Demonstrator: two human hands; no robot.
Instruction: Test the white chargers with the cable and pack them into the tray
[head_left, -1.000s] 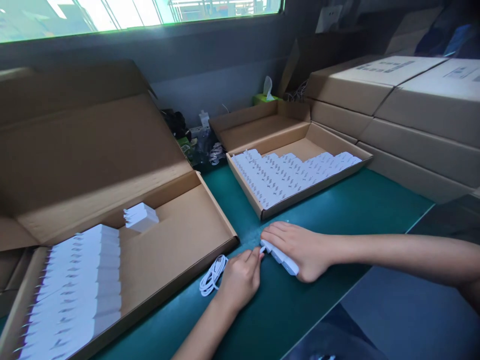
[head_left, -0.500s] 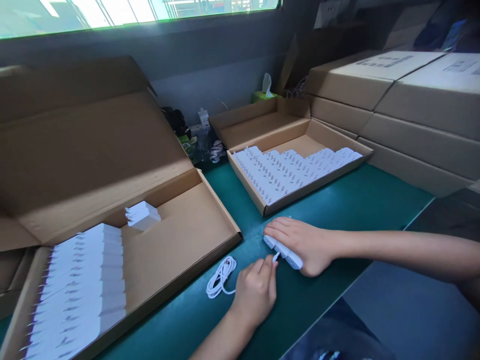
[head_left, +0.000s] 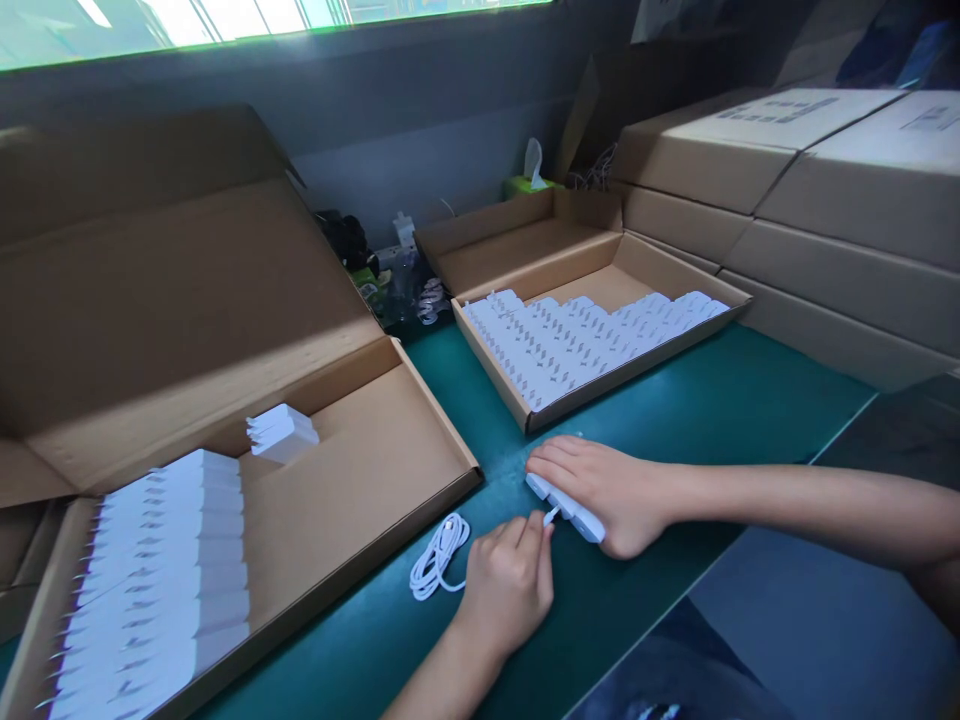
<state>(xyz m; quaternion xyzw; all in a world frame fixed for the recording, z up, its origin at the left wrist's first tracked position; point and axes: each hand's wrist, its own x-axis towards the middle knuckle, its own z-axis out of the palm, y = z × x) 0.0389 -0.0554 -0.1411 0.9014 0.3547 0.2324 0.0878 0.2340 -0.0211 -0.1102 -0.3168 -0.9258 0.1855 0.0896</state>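
Two hands close: left hand [head_left: 508,590] pinches cable plug [head_left: 551,515], right hand [head_left: 619,497] clamps white strip [head_left: 564,508] on green mat [head_left: 675,420] near carton edge [head_left: 390,548].

Since a moment ago, our left hand [head_left: 510,588] has moved rightward along the white device [head_left: 564,508], from its end to about its middle. The small white cable connector [head_left: 551,516] at our fingertips now sits just beside the device's long side. The white cable coil [head_left: 439,558] has shifted with it, a strand now trailing to our hand.
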